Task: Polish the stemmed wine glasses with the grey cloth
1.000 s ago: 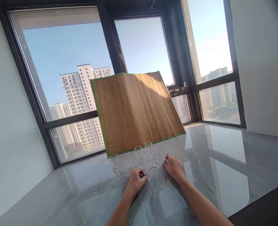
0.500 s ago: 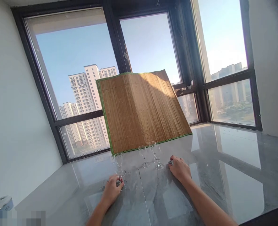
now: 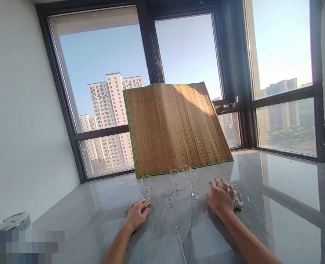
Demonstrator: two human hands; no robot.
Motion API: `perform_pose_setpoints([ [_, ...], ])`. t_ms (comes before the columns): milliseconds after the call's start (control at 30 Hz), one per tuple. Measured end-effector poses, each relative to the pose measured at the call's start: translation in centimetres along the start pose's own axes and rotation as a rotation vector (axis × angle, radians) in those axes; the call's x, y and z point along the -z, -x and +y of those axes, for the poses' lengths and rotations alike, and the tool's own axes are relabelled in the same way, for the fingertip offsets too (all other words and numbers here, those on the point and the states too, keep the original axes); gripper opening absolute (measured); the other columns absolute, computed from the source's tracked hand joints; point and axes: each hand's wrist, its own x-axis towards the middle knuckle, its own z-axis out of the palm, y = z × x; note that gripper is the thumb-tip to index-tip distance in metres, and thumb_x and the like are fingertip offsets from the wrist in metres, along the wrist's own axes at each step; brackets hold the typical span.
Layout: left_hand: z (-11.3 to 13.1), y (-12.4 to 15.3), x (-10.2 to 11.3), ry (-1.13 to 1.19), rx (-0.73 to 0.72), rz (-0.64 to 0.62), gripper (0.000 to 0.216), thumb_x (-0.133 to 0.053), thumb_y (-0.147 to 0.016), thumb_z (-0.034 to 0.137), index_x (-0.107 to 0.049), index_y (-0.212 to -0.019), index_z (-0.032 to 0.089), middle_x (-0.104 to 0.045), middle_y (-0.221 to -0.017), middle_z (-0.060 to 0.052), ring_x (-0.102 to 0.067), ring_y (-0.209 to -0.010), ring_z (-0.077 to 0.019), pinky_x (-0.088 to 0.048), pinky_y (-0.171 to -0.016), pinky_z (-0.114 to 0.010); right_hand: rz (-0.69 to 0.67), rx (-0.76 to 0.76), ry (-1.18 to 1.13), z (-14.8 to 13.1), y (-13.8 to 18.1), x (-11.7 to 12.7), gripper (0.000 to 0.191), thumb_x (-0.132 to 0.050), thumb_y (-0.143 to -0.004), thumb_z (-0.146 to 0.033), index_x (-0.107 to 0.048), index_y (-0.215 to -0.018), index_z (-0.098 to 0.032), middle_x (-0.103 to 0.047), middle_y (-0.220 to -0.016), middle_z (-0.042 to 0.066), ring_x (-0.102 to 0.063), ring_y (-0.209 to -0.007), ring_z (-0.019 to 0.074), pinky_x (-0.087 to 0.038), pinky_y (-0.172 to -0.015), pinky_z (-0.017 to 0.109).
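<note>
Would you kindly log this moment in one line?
left hand: grips glass by foot | right hand: open, beside cloth | behind: glasses, mat

A bamboo mat [image 3: 176,128] with a green edge stands tilted on the grey marble counter [image 3: 275,205], leaning back against the black-framed window [image 3: 151,47]. Pale tower blocks [image 3: 109,117] show through the glass under a clear sky. A round metal tin [image 3: 15,221] sits at the counter's left end, beside the white wall [image 3: 19,110].

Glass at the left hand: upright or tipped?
Upright: the glass stands on its foot on the counter, bowl up; left hand at its base.
</note>
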Motion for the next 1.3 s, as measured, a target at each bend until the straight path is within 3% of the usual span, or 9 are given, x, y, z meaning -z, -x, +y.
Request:
perform_pose_setpoints([
  [133,0.2,0.0,0.0,-0.013,0.002,-0.002,0.039,-0.049,-0.088,0.038,-0.066,-0.123,0.031,-0.049,-0.147,-0.001,-0.041,-0.137,-0.0203,-0.025,-0.115,-0.039,-0.097,0.092,-0.177,-1.0,-0.1,0.1,0.040,-0.050,-0.085,-0.026,-0.062,-0.122,-0.017,-0.061,-0.129,0.012,-0.047,-0.124,0.0269,-0.029,-0.106,0.037],
  [267,0.5,0.2,0.0,-0.018,0.015,0.008,0.039,-0.048,-0.088,0.038,-0.066,-0.122,0.031,-0.053,-0.143,0.000,-0.042,-0.135,-0.0214,-0.027,-0.114,-0.039,-0.225,0.153,-0.348,-2.3,-0.2,-0.8,0.039,-0.050,-0.086,-0.025,-0.062,-0.122,-0.015,-0.066,-0.120,0.011,-0.053,-0.116,0.0256,-0.035,-0.099,0.031],
  [400,0.8,0.5,0.2,0.003,0.017,0.017,0.039,-0.047,-0.088,0.038,-0.066,-0.121,0.031,-0.054,-0.142,0.000,-0.044,-0.133,-0.0222,-0.026,-0.113,-0.040,-0.368,0.127,-0.452,-3.2,-0.6,-2.4,0.024,-0.054,-0.082,-0.028,-0.069,-0.097,-0.017,-0.072,-0.096,0.009,-0.062,-0.094,0.0249,-0.041,-0.078,0.028],
  [533,0.9,0.6,0.3,0.011,0.036,0.030,0.037,-0.048,-0.088,0.036,-0.068,-0.118,0.029,-0.057,-0.139,-0.001,-0.046,-0.132,-0.0220,-0.026,-0.112,-0.039,-0.374,0.112,-0.466,-4.2,-1.0,-3.1,0.016,-0.052,-0.080,-0.022,-0.067,-0.077,-0.017,-0.069,-0.075,0.006,-0.061,-0.071,0.0203,-0.036,-0.062,0.026],
  [733,0.8,0.6,0.1,0.015,0.048,0.054,0.036,-0.050,-0.086,0.036,-0.070,-0.115,0.028,-0.058,-0.138,-0.002,-0.047,-0.131,-0.0214,-0.027,-0.111,-0.039,-0.394,0.209,-0.548,-7.8,1.8,-2.7,0.014,-0.053,-0.074,-0.016,-0.066,-0.070,-0.017,-0.069,-0.071,0.004,-0.061,-0.070,0.0177,-0.035,-0.062,0.023],
  [967,1.0,0.9,0.2,0.021,0.017,0.051,0.037,-0.048,-0.085,0.034,-0.069,-0.116,0.030,-0.057,-0.139,-0.001,-0.046,-0.131,-0.0231,-0.028,-0.111,-0.042,-0.461,0.346,-0.634,-14.6,6.4,-2.4,0.012,-0.056,-0.075,-0.019,-0.068,-0.074,-0.017,-0.069,-0.073,0.002,-0.061,-0.069,0.0173,-0.035,-0.062,0.024],
  [1133,1.2,0.9,0.5,-0.053,-0.003,0.038,0.036,-0.037,-0.090,0.028,-0.071,-0.102,0.027,-0.064,-0.127,-0.003,-0.052,-0.122,-0.0202,-0.034,-0.106,-0.037,-0.458,0.422,-0.662,-19.1,8.0,-1.9,0.015,-0.057,-0.074,-0.014,-0.070,-0.070,-0.018,-0.070,-0.070,0.003,-0.061,-0.068,0.0169,-0.034,-0.061,0.023],
  [1300,1.1,1.0,0.9,-0.072,-0.042,0.002,0.038,-0.033,-0.089,0.021,-0.069,-0.104,0.027,-0.066,-0.122,-0.004,-0.053,-0.119,-0.0189,-0.033,-0.105,-0.034,-0.434,0.427,-0.659,-21.0,8.6,-1.3,0.018,-0.056,-0.076,-0.015,-0.073,-0.069,-0.019,-0.073,-0.072,0.004,-0.063,-0.068,0.0180,-0.035,-0.061,0.024],
])
